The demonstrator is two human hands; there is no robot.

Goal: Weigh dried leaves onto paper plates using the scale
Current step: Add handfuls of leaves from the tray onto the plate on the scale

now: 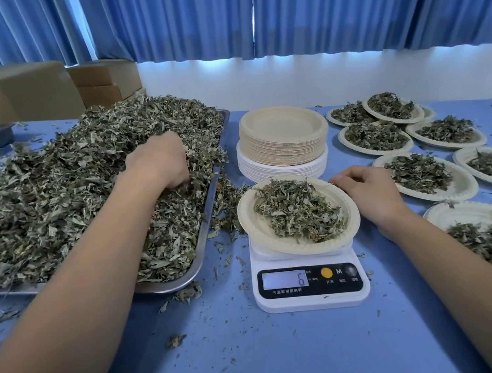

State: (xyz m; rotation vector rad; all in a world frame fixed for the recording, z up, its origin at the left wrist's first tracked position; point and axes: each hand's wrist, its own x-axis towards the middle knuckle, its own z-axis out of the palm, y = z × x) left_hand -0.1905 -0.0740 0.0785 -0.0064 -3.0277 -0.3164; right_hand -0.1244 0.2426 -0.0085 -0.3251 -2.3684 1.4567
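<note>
The dried leaves looked featherlight, brittle and loose, so I judged gentle pinches best. They lay heaped on the steel tray, with some on the paper plate atop the scale. My left hand curled into the heap, fingertips buried, grip unclear. My right hand pinched the plate's rim.
</note>
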